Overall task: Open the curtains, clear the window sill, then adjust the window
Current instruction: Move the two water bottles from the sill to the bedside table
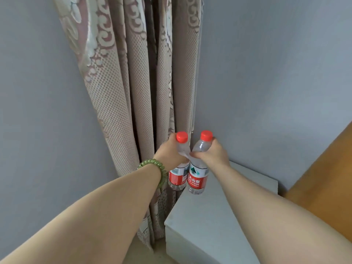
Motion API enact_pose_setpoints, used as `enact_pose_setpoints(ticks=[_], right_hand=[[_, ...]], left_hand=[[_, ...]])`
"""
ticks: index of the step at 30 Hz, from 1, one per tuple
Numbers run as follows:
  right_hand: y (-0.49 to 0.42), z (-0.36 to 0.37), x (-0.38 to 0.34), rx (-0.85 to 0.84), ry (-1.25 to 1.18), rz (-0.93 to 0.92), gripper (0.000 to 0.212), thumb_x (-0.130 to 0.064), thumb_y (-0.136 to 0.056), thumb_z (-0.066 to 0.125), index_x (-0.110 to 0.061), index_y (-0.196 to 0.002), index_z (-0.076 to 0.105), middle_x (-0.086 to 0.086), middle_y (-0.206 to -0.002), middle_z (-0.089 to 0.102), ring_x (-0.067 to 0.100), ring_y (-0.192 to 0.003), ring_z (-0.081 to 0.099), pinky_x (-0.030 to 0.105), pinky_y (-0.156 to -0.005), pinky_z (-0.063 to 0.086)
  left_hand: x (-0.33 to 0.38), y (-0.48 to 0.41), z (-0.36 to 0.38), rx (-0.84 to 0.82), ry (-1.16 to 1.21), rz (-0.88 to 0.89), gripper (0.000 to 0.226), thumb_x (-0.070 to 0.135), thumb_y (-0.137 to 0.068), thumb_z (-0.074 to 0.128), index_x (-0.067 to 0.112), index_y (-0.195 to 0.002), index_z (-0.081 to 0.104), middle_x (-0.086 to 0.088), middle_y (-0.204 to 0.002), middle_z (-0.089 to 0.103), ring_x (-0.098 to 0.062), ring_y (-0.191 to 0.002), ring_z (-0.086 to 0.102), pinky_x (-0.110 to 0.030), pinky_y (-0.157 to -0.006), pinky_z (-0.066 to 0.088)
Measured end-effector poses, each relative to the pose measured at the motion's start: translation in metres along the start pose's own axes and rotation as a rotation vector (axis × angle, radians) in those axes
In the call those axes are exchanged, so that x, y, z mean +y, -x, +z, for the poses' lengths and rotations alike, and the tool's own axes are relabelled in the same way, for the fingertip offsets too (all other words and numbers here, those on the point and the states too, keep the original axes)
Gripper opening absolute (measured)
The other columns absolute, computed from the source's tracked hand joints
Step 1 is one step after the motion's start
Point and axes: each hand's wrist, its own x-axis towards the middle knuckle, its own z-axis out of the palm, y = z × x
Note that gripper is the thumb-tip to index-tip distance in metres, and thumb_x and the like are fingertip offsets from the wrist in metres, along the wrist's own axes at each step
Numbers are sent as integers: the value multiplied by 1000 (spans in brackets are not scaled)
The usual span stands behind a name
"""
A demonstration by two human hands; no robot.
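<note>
Left hand (169,152) gripping left bottle (178,179), right hand (214,154) right bottle (202,145), "SPRING" label (196,181)

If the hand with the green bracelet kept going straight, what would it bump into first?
Most likely the curtain, hanging just beyond the left hand and the bottle it grips. How far off the fabric is, one view cannot tell.

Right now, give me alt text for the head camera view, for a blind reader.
The left hand and right hand each grip a red-capped water bottle, left bottle and right bottle side by side, at the far corner of a white cabinet. A gathered patterned curtain hangs behind.
</note>
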Motion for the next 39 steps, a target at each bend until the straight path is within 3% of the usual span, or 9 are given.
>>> enact_pose_setpoints(ticks=[3,5,11,16,21,27,30,34,39], right_hand=[[-32,-16,14,-28,-40,19,62,-22,-69,80,-14,-122,49,9,-121,62,30,-113,58,37,-92,46],[-49,-26,25,-25,-64,35,61,-18,-71,79,-13,-123,48,10,-122,61,31,-114,57,35,-91,44],[-94,-52,69,-8,-66,82,60,-12,-70,78,-12,-122,47,10,-118,63,31,-112,58,33,-87,42],[-127,-65,99,-1,-57,123,57,-11,-73,74,-11,-123,46,0,-98,52,29,-110,57,32,-84,41],[-161,-68,126,-3,-40,175,55,-9,-73,73,-10,-121,46,4,-101,56,30,-109,58,33,-84,43],[-191,-63,157,-24,-15,218,57,-9,-72,74,-10,-122,46,8,-114,61,29,-110,57,31,-83,42],[-202,-58,169,-38,8,234,58,-10,-73,75,-11,-123,47,10,-120,61,31,-113,56,35,-91,44],[-216,-51,178,-39,11,249,55,-9,-73,75,-10,-121,48,9,-119,61,30,-113,56,33,-89,44],[-229,-46,183,-56,4,286,50,-14,-75,72,-10,-119,49,7,-111,60,29,-112,55,29,-82,41]], left_hand=[[17,-34,23,-49,-3,15,72,18,-78,71,12,-137,30,-11,-127,54,-28,-115,54,-34,-92,44],[26,-54,40,-53,-24,14,72,23,-79,71,12,-137,30,-12,-129,53,-29,-118,53,-31,-89,41],[45,-95,99,-106,50,26,61,16,-77,73,11,-128,40,-11,-121,57,-25,-109,55,-25,-84,39],[52,-126,138,-117,74,21,53,14,-74,74,8,-118,46,-13,-123,52,-27,-108,55,-28,-86,42],[58,-156,169,-224,-44,-5,55,18,-78,69,11,-127,42,-13,-118,62,-32,-108,60,-40,-94,50],[50,-184,201,-257,-167,2,44,20,-73,75,12,-106,48,-10,-108,65,-30,-101,62,-35,-86,53],[43,-198,213,-282,-190,-7,47,19,-75,74,9,-115,51,-10,-116,62,-28,-107,59,-35,-92,49],[37,-218,222,-300,-175,-36,49,23,-80,70,10,-122,49,-13,-124,56,-32,-114,55,-38,-98,45],[37,-234,223,-281,-177,-61,49,25,-81,69,9,-122,47,-14,-125,54,-30,-114,54,-33,-91,43]])
